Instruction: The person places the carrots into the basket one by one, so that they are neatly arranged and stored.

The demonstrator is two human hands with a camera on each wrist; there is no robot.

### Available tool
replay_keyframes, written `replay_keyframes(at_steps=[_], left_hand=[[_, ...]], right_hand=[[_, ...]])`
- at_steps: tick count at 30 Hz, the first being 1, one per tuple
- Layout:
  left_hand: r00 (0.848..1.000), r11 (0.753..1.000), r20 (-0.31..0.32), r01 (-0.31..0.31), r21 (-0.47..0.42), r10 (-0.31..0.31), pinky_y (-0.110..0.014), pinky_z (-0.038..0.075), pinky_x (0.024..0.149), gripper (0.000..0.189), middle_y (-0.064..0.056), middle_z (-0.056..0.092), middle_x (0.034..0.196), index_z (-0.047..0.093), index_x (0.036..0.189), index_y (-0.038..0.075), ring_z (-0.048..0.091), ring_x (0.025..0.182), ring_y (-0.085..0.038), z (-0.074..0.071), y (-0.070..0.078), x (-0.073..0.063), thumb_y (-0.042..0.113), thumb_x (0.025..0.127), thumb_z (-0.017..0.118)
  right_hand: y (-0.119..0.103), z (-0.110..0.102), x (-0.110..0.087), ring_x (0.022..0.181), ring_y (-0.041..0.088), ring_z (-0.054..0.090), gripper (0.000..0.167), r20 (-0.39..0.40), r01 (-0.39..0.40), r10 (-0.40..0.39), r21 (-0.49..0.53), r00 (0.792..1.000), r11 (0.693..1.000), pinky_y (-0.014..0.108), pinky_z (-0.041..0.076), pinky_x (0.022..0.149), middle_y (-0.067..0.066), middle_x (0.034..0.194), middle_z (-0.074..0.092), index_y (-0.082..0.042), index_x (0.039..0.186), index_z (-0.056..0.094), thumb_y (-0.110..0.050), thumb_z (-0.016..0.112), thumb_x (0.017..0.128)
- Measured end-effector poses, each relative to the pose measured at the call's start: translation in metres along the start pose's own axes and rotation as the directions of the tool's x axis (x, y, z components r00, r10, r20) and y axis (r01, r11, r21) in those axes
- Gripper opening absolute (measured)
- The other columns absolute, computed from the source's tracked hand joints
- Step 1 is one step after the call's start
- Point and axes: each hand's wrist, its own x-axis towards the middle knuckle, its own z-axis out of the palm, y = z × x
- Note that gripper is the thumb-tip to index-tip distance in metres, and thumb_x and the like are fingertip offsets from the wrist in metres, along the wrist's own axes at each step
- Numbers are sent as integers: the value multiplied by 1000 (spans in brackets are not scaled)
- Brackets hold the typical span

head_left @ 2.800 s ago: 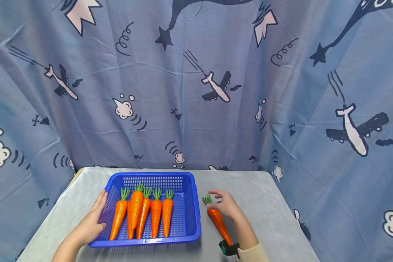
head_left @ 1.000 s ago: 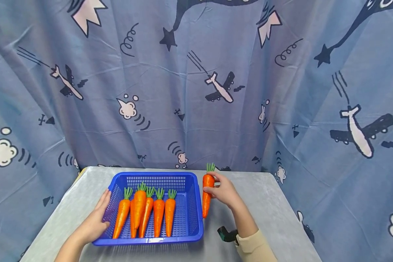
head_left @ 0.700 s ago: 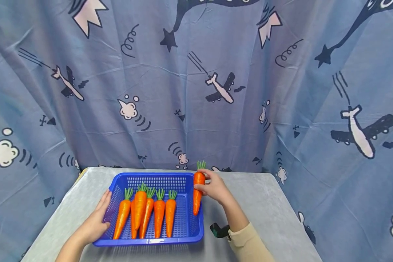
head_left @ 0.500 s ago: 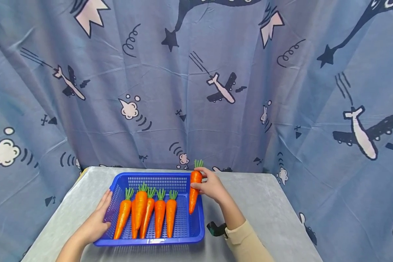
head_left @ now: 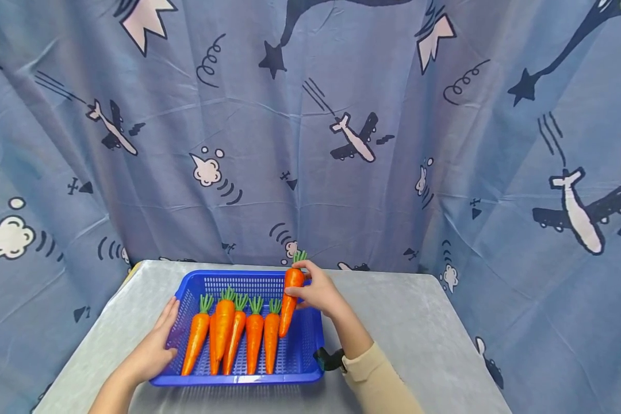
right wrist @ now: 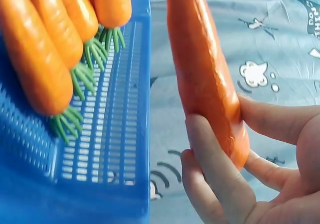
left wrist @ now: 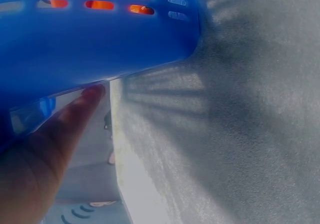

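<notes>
My right hand [head_left: 317,292] holds an orange carrot [head_left: 291,290] with a green top, its tip pointing down, over the right part of the blue plastic basket [head_left: 238,380]. In the right wrist view, thumb and fingers pinch the thick end of that carrot [right wrist: 200,58]; its leafy top is hidden there. Several other carrots [head_left: 254,342] lie side by side in the basket, tops toward the far wall, one overlapping another. With fingers straight, my left hand [head_left: 151,351] rests against the basket's left side. The left wrist view shows a finger [left wrist: 75,116] at the rim.
The basket stands on a pale grey table [head_left: 393,322], whose far edge meets a blue patterned curtain [head_left: 310,138]. A dark band [head_left: 329,359] sits on the right wrist, beside a beige sleeve [head_left: 378,376].
The right hand took hold of the carrot lying right of the basket, raised it upright and carried it left over the basket's rim. The left hand has stayed at the basket's side.
</notes>
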Motion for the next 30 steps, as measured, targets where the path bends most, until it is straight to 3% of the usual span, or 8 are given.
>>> replay_keyframes(at_steps=[9,12,14,20,23,26,27,30], left_hand=[[1000,1000,6,22,-7,-22,-11,-4,108,103,-25,0,168,9,161,0,10,149,-57,-2,1,-2,-14,73,60],[1000,1000,4,23,-10,-22,-26,-1,117,103,-24,0,168,9,161,0,9,149,-57,-2,0,-2,-14,73,59],[1000,1000,2,20,-9,-20,-29,-1,118,103,-24,0,168,9,161,0,9,148,-57,-2,-1,-1,-14,73,59],[1000,1000,-8,-3,-8,3,-3,-4,103,101,-26,2,167,11,160,-3,9,148,-57,-1,-1,0,-14,72,59],[1000,1000,-1,7,-3,-7,-16,-1,114,100,-26,1,167,11,160,-2,10,148,-57,-2,0,1,-14,73,59],[1000,1000,10,24,0,-24,-45,3,122,100,-25,0,168,10,161,-1,9,149,-57,-3,0,1,-14,74,59],[1000,1000,12,25,-2,-25,-46,3,121,100,-25,0,168,10,161,-1,9,149,-57,-3,0,1,-14,74,59],[1000,1000,3,14,-5,-14,-25,1,121,101,-26,1,167,11,160,-2,9,148,-57,-2,0,1,-14,73,59]], right_hand=[[-8,32,13,87,34,70,54,104,-23,20,28,994,999,51,62,67,24,118,53,-12,131,53,-4,78,84],[-10,42,17,84,32,71,53,138,-46,41,30,990,999,55,61,69,21,110,55,-12,128,53,-3,79,83],[-11,49,19,83,31,71,52,160,-64,59,30,985,997,56,60,71,20,106,56,-12,125,53,-3,80,82],[-8,66,25,81,28,70,49,188,-114,114,-8,976,993,56,60,75,17,104,61,-12,122,54,-2,80,82],[-7,73,28,82,26,69,49,192,-121,127,-44,973,992,53,61,73,15,105,61,-13,121,54,-3,81,82],[-5,80,31,83,26,68,48,208,-129,139,-63,968,990,52,61,73,14,105,61,-14,120,55,-4,81,81],[-4,82,33,83,25,68,47,213,-131,143,-70,967,989,52,61,72,14,105,61,-14,119,56,-3,81,81],[1,88,34,82,26,68,46,221,-144,160,-87,962,986,50,62,70,14,105,59,-14,118,57,-3,81,80]])
